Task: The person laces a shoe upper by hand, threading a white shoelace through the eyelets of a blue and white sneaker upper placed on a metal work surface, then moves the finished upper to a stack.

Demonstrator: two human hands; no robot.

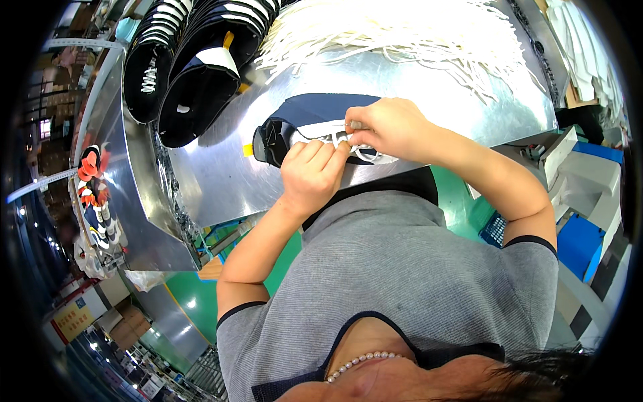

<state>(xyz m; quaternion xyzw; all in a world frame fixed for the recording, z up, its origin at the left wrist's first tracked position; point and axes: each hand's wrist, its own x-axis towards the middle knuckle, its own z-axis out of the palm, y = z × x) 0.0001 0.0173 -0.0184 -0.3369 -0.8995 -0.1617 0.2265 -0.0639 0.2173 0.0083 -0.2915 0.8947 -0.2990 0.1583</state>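
Observation:
A dark navy shoe upper [321,105] lies on its side across the metal tabletop, with its black-lined collar toward the left and a small yellow tab at the heel. White shoelace [321,129] runs along its lacing edge. My left hand [313,171] is closed at the near side of the upper, its fingertips pinching the lace. From the right, my right hand [392,128] reaches over the upper and pinches the same lace between thumb and fingers. The two hands almost touch. My fingers hide part of the lacing and the toe end.
A large heap of loose white laces [402,33] covers the far part of the metal table [495,120]. Nested stacks of black uppers [201,94] stand at the far left. Beyond the table's left side are several colourful shoes [100,218]. A blue and grey machine [589,194] stands at right.

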